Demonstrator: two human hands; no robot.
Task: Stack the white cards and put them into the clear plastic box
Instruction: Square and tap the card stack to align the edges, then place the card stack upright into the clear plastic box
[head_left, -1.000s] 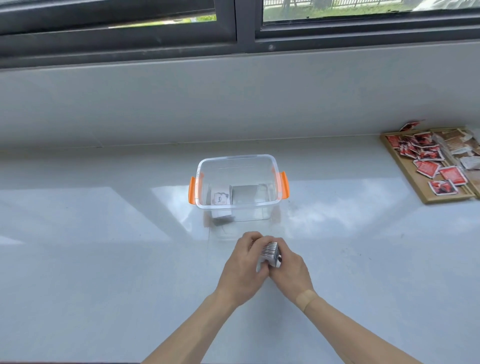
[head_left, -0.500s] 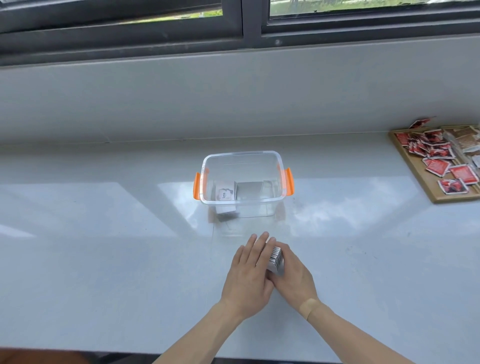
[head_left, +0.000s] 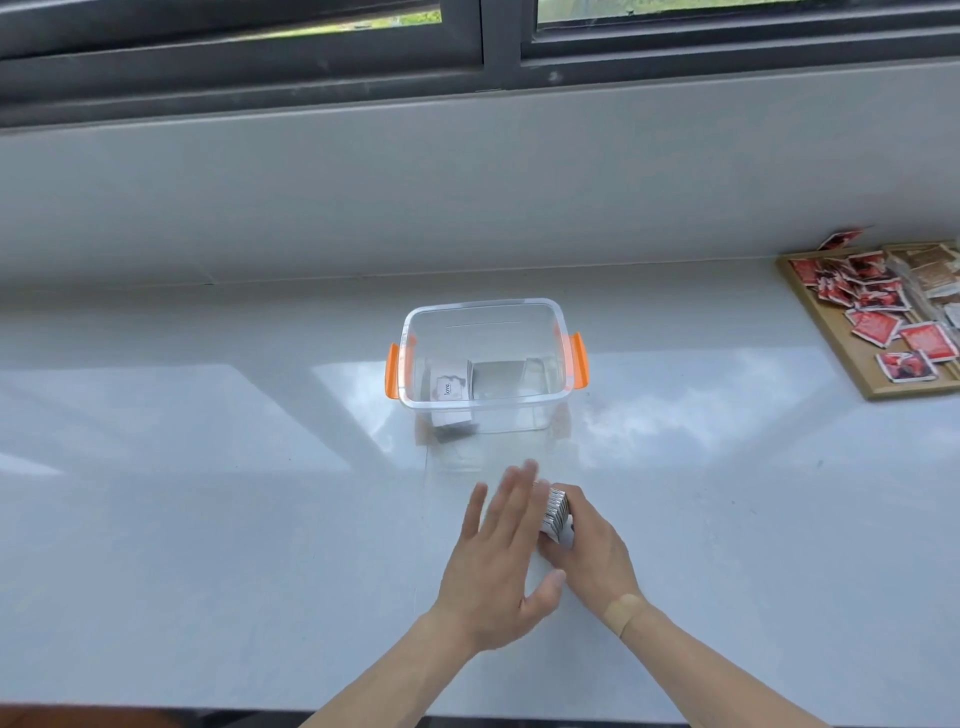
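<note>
The big pale tabletop (head_left: 208, 493) fills most of the frame, with a dark window (head_left: 498, 47) along the top. A wooden tray (head_left: 831, 332) of red packets (head_left: 878, 327) sits at the right edge. In the middle stands the clear box (head_left: 485, 358) with orange handles (head_left: 393, 371). Some cards (head_left: 451, 387) already lie inside it. Below the box, in the lower middle, are two hands. The left hand (head_left: 498, 566) is flat and open, fingers stretched out, pressing against the side of the stack of cards (head_left: 557, 514). The right hand (head_left: 589, 545) has its grip closed around the stack, holding it on edge on the tabletop. A tan bandage (head_left: 626, 609) wraps the right wrist.
</note>
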